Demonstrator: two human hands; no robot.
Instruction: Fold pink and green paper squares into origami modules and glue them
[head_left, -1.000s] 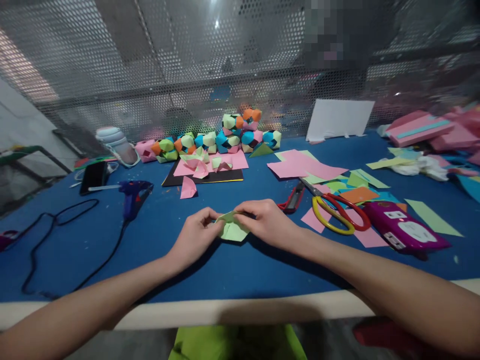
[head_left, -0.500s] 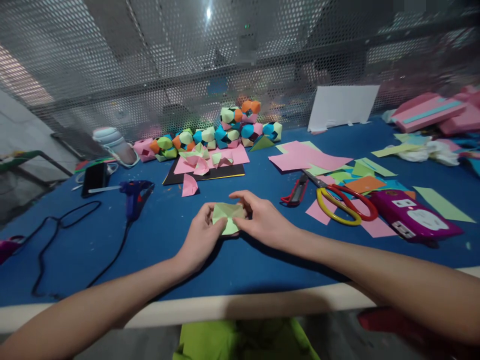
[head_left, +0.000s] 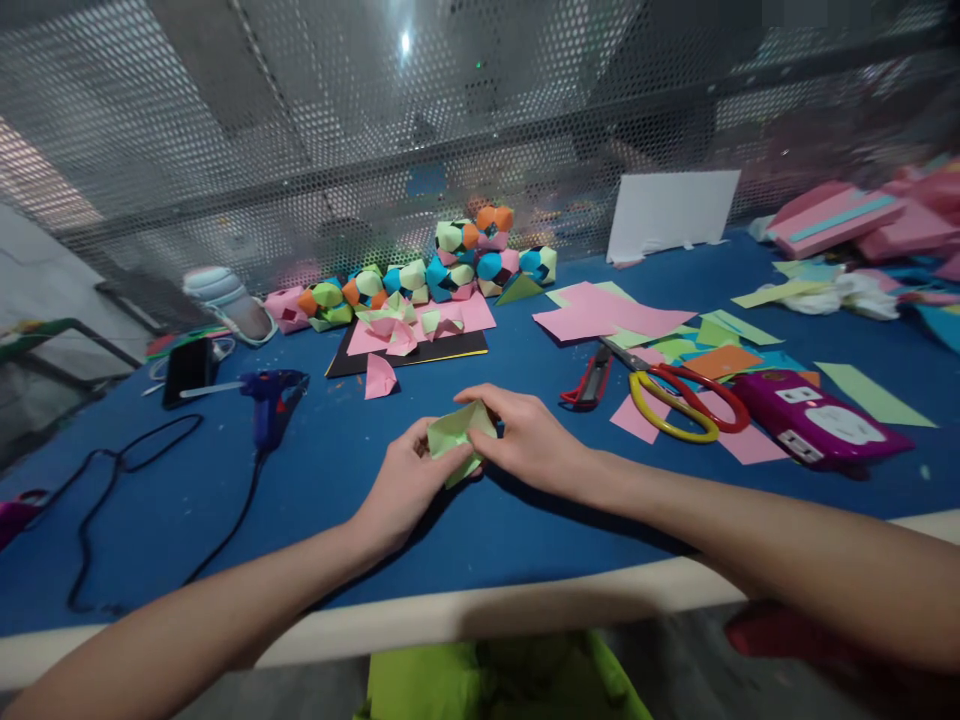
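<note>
A small folded piece of light green paper (head_left: 448, 430) is held between both hands, just above the blue table near its front. My left hand (head_left: 401, 480) grips its left and lower side, thumb laid across the front. On its right side my right hand (head_left: 521, 435) pinches it, with the thumb on the paper's face and fingers behind. The fingers partly hide the paper's back and lower edge. Beyond the hands, a folded pink piece (head_left: 380, 376) lies by a black sheet (head_left: 450, 348) that carries more folded pink and green pieces (head_left: 397, 325).
Left: a glue gun (head_left: 266, 400) with its cord, a phone (head_left: 189, 370) and a bottle (head_left: 229, 303). Right: a red box cutter (head_left: 590, 380), scissors (head_left: 679, 400), a purple case (head_left: 821, 420) and paper sheets (head_left: 607, 310). Colourful paper balls (head_left: 405, 280) line the mesh wall.
The green paper has been turned and tilted in my hands, its upper right corner now pointing up. My left thumb has shifted right across it. The camera view has moved slightly.
</note>
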